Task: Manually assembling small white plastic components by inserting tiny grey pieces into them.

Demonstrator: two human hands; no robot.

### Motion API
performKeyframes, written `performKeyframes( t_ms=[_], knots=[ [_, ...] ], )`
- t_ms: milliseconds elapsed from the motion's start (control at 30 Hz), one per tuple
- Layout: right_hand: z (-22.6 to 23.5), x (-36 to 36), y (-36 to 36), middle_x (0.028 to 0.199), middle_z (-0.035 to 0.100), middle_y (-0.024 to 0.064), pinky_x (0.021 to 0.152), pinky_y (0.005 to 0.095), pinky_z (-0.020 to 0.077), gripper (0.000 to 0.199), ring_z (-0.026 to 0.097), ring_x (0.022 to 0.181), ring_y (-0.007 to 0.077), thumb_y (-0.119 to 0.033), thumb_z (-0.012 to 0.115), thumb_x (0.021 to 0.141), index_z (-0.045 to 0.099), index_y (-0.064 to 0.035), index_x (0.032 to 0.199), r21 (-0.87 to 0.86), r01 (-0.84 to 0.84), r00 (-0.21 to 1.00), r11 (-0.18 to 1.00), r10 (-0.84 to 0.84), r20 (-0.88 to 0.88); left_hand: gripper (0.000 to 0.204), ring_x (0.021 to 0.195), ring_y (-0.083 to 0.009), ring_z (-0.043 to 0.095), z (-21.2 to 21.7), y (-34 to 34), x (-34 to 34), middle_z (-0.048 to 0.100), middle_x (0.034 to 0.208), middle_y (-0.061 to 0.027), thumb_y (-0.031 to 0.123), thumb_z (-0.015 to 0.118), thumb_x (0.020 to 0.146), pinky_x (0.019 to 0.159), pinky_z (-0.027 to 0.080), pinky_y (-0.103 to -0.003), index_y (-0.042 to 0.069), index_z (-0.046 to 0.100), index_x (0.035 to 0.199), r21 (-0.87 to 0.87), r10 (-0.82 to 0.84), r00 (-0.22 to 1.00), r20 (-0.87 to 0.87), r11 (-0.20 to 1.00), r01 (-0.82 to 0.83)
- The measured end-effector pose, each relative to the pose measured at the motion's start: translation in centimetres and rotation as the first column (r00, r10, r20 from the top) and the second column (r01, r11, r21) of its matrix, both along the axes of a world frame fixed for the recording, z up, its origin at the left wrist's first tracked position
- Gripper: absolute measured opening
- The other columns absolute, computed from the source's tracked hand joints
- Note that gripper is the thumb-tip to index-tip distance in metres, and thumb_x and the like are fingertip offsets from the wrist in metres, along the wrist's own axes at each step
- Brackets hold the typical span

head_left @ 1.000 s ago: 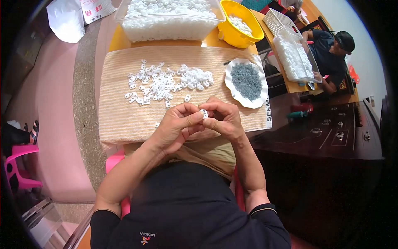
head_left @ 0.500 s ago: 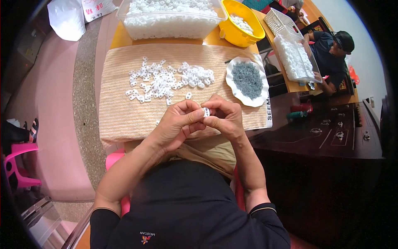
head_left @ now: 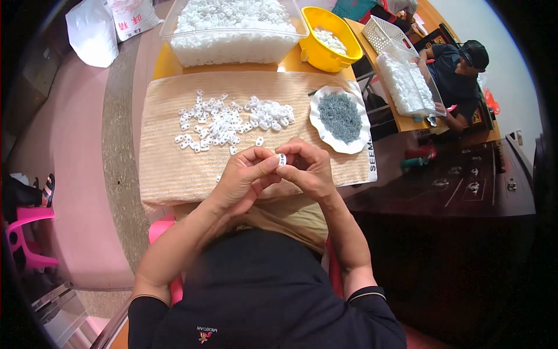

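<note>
Over the near part of the striped beige cloth (head_left: 174,166), both hands meet at a small white oval plastic piece (head_left: 282,159) with dark marks or holes on its face. My left hand (head_left: 247,174) pinches it from the left between thumb and fingers. From the right, my right hand (head_left: 308,170) grips it the same way, fingers closed. Just beyond the fingertips lies a single white piece (head_left: 259,141). Further off are a spread of white two-holed pieces (head_left: 218,125) and a denser heap of white pieces (head_left: 269,113). Whatever else the fingers hold is hidden.
A scalloped white plate (head_left: 347,149) of thin grey pieces (head_left: 340,118) sits right. Behind are a clear tub (head_left: 232,55) and yellow basin (head_left: 319,57) with white pieces. Another person (head_left: 456,72) sits far right beside a filled clear bin (head_left: 407,87). Dark furniture (head_left: 442,192) stands right.
Both hands still hold the small white piece at nearly the same spot; its face now looks turned slightly. The whole view has shifted a little, with the table lower and further left.
</note>
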State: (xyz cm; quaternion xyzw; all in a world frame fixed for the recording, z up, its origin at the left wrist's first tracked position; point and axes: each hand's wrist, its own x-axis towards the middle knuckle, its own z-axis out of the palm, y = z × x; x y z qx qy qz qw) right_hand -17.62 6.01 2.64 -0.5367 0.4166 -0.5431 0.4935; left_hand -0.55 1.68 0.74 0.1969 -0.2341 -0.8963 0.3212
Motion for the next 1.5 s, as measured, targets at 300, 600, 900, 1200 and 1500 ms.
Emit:
performKeyframes(
  t_ms=[300, 600, 900, 1200, 1500],
  knots=[
    [1.8, -2.9, -2.0, 0.077, 0.061, -0.0006, 0.061, 0.0177, 0.0442, 0.026, 0.054, 0.068, 0.0042, 0.001, 0.073, 0.08, 0.063, 0.0045, 0.104, -0.12, 0.351, 0.814, 0.929, -0.366, -0.451, 0.012, 0.081, -0.0093, 0.063, 0.1, 0.0, -0.2, 0.066, 0.099, -0.0056, 0.016, 0.065, 0.091, 0.075, 0.056, -0.025, 0.006, 0.061, 0.096, 0.123, 0.007, 0.997, 0.073, 0.992, -0.016],
    [9.3, -12.8, -14.6, 0.081, 0.068, 0.0068, 0.057, 0.0203, 0.0496, 0.033, 0.061, 0.062, 0.0092, -0.013, 0.07, 0.085, 0.064, 0.0089, 0.109, -0.376, 0.514, 0.569, 0.771, -0.635, -0.523, 0.009, 0.083, -0.0089, 0.063, 0.0, 0.3, -0.4, 0.067, 0.101, -0.0059, 0.015, 0.065, 0.091, 0.074, 0.056, -0.024, 0.008, 0.061, 0.094, 0.059, -0.022, 0.984, 0.18, 0.998, 0.011],
    [4.7, -8.7, -10.3, 0.074, 0.065, 0.0041, 0.057, 0.0216, 0.0469, 0.016, 0.057, 0.063, 0.0071, -0.007, 0.069, 0.085, 0.069, 0.0022, 0.098, -0.245, 0.089, 0.644, 0.965, -0.244, -0.725, 0.01, 0.078, -0.0077, 0.062, 0.1, -0.3, 0.0, 0.067, 0.09, -0.0033, 0.013, 0.068, 0.089, 0.071, 0.055, -0.022, 0.005, 0.063, 0.092, 0.075, 0.049, 0.982, 0.183, 0.995, -0.063],
    [-0.1, -4.5, -5.9, 0.092, 0.066, 0.0131, 0.071, 0.0399, 0.0508, 0.02, 0.065, 0.08, 0.0319, -0.01, 0.068, 0.078, 0.069, -0.0042, 0.097, -0.246, 0.077, 0.355, 0.966, -0.257, -0.899, 0.009, 0.079, -0.0097, 0.062, -1.0, 0.0, -0.3, 0.067, 0.098, -0.0069, 0.013, 0.066, 0.09, 0.072, 0.056, -0.025, 0.005, 0.062, 0.092, 0.037, 0.073, 0.974, 0.214, 0.996, -0.083],
    [0.2, -3.2, -5.4, 0.101, 0.063, 0.0104, 0.074, 0.0441, 0.0512, 0.016, 0.064, 0.083, 0.0354, -0.019, 0.063, 0.084, 0.064, -0.0077, 0.096, -0.164, 0.181, 0.078, 0.97, -0.181, -0.98, 0.009, 0.077, -0.009, 0.062, -0.7, 0.2, -0.3, 0.067, 0.093, -0.0056, 0.013, 0.066, 0.089, 0.07, 0.056, -0.024, 0.005, 0.062, 0.091, 0.032, 0.069, 0.972, 0.223, 0.996, -0.078]
  ],
)
